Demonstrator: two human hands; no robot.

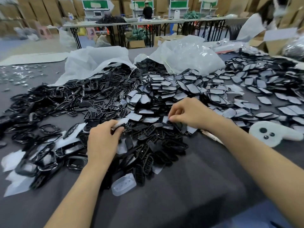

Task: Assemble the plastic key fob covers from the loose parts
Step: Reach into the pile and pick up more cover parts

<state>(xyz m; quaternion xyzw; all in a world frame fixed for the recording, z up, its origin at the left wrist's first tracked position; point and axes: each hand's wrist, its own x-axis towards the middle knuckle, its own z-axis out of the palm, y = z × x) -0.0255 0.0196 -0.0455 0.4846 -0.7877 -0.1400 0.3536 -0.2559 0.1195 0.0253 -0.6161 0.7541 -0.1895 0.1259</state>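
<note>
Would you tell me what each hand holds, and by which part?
The left hand grips a pale part by its near end; the right hand pinches a pale piece at its edge.

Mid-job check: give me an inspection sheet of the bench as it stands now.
Surface: dark grey table, heaped with parts.
Job's things: black frames left, button panels centre, film-backed covers right.
Clutter: two open plastic bags, white handheld device, clear plastic piece.
Grippers: left hand grips a filmed part; right hand pinches a film-covered piece.
Cables: nothing seen.
Surroundings: folding tables, cardboard boxes, a person standing.
</note>
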